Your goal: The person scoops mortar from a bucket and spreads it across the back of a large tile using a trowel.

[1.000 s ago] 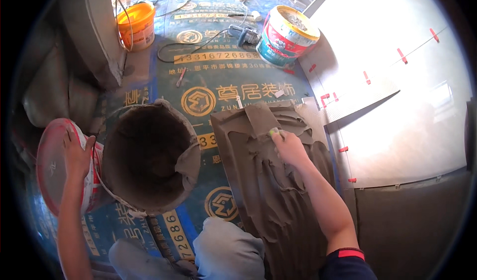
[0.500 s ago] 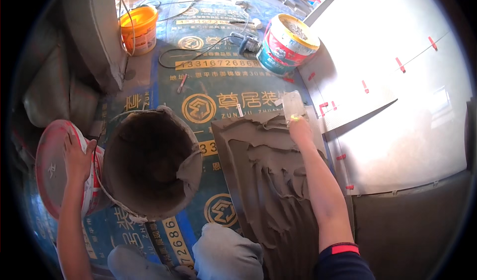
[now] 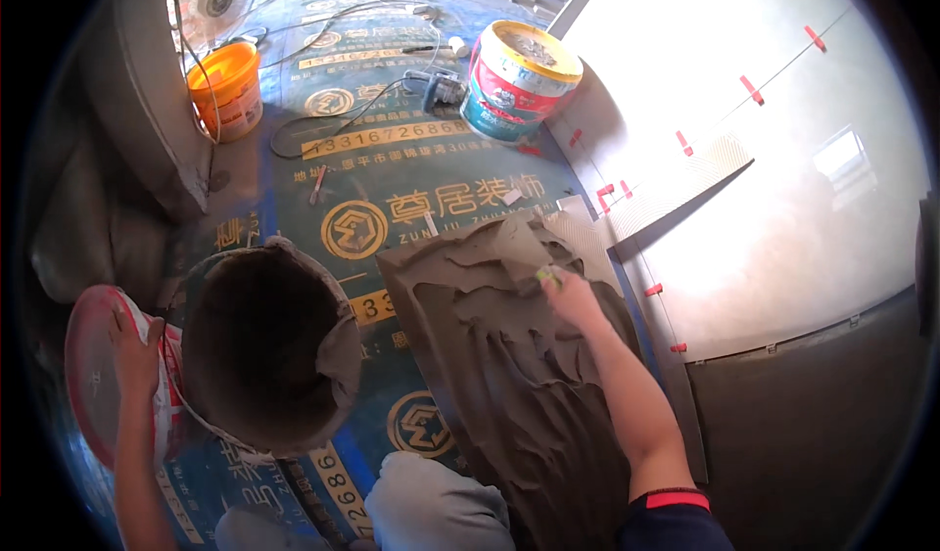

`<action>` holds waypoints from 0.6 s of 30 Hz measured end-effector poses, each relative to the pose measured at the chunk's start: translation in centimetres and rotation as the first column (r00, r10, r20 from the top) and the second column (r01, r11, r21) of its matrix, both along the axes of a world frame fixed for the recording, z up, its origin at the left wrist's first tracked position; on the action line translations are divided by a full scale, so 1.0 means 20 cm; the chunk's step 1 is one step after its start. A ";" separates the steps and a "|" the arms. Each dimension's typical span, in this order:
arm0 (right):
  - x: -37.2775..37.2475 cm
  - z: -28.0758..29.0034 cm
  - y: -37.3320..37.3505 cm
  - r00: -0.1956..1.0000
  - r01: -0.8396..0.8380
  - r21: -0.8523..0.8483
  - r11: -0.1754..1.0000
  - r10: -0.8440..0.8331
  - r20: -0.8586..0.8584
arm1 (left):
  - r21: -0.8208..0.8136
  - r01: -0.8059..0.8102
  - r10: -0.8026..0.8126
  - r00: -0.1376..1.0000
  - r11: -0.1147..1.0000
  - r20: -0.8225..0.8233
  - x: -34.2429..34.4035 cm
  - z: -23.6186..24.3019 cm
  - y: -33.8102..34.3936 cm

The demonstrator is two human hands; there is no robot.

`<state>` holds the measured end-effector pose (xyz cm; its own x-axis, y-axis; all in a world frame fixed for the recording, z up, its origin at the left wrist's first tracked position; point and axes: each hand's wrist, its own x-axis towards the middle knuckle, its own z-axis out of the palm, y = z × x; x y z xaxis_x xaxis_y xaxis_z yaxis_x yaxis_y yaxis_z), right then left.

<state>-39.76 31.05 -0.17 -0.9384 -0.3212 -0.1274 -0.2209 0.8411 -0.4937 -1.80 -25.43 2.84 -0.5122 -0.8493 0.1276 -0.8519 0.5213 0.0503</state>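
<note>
My right hand [image 3: 573,298] grips a trowel by its yellow-green handle. The flat blade of the trowel [image 3: 526,252] lies on the grey mortar [image 3: 519,355], near the far end. Thick ridges of this mortar cover most of a rectangular slab, and a pale strip of the slab [image 3: 585,236] shows at its far right corner. My left hand [image 3: 137,360] rests flat, fingers out, on the round red-rimmed top of a red and white bucket [image 3: 90,385]. Beside it stands a mortar-caked bucket [image 3: 269,345] with a wire handle; its inside is dark.
Ahead stand a paint bucket with a yellow rim [image 3: 519,86], an orange bucket [image 3: 227,91] and a corded power tool [image 3: 443,91]. Printed green sheeting [image 3: 343,184] covers the floor. Large glossy tiles with red clips [image 3: 751,91] line the right. A fan [image 3: 217,1] stands far left.
My right hand has drawn the trowel back from the slab's far edge, toward me and slightly left over the mortar. My left hand stays on the red and white bucket. The view has shifted.
</note>
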 end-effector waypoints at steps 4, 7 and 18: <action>-0.16 0.07 0.04 0.949 0.223 0.041 0.974 -0.226 0.220 | 0.007 -0.005 0.005 1.000 1.000 0.010 -0.02 0.07 0.06; -0.24 0.00 0.10 0.885 0.359 -0.144 0.922 -0.288 0.366 | -0.009 0.039 -0.039 0.999 0.999 0.010 0.02 0.04 0.01; 0.63 0.03 -0.25 0.948 -0.158 -0.098 0.983 0.179 0.262 | -0.043 0.038 -0.037 0.999 0.998 0.029 0.04 -0.01 -0.03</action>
